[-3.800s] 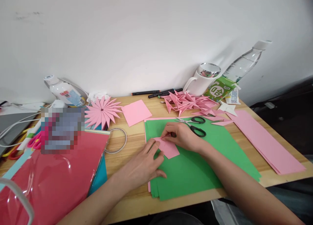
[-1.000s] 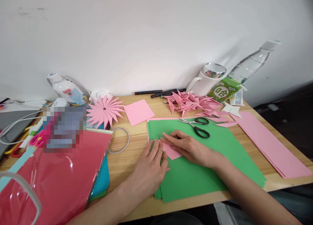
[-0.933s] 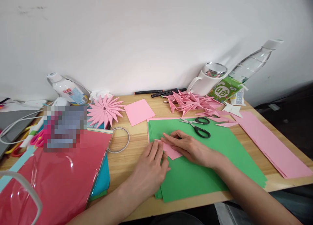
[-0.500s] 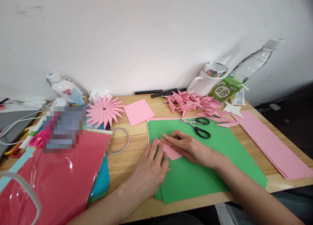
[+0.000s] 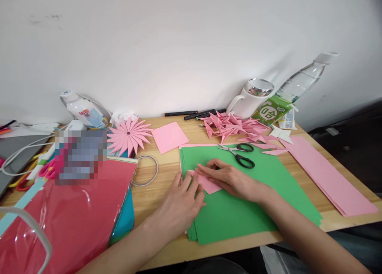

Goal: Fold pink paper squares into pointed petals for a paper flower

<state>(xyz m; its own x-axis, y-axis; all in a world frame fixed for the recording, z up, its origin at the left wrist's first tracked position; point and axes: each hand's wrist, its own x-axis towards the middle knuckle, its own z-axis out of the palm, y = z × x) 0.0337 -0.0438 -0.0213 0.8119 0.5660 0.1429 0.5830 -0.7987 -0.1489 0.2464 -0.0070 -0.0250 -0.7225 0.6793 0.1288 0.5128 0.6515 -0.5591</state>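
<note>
A small folded piece of pink paper [image 5: 209,187] lies on a stack of green paper [image 5: 238,218]. My right hand [image 5: 232,181] presses its fingers together on the upper right part of the pink paper, covering that side. At its left edge, my left hand [image 5: 182,204] rests with fingers bent and apart; the fingertips touch or nearly touch the paper, and the thumb lies clear of it. Black-handled scissors [image 5: 245,156] lie on the green stack, just beyond my right hand.
Folded pink points [image 5: 235,127] are heaped behind the stack. A pink paper star [image 5: 128,134], a pink square [image 5: 170,137] and a tape roll [image 5: 146,170] lie leftward. A mug [image 5: 250,99] and a bottle [image 5: 307,79] stand near the wall; pink strips [image 5: 331,176] lie right.
My left hand has shifted slightly left, its fingers spreading and drawing back from the pink paper. My right hand stays on the paper. The view has moved slightly.
</note>
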